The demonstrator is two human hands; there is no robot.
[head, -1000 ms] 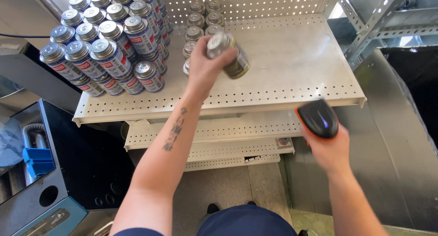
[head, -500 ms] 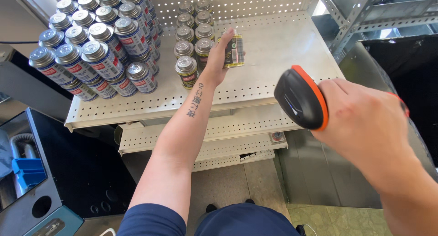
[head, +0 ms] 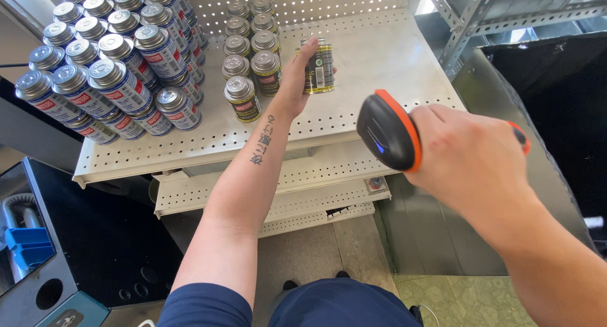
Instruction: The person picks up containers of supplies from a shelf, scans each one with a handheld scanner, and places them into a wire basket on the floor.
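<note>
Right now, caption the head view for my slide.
Left hand holds a yellow-labelled can on the perforated shelf; right hand aims a handheld scanner.

The can (head: 318,68) in my left hand (head: 296,80) wears a black label with yellow bands. Left of it, the small cans (head: 242,98) have dull silver caps and dark labels with yellow and red. Far left, the bigger cans (head: 120,85) show blue-and-white labels with red patches and silver lids. The scanner (head: 388,130) in my right hand (head: 471,155) is black, edged in orange. The perforated shelf (head: 379,61) is cream-white, dotted with rows of small holes.
</note>
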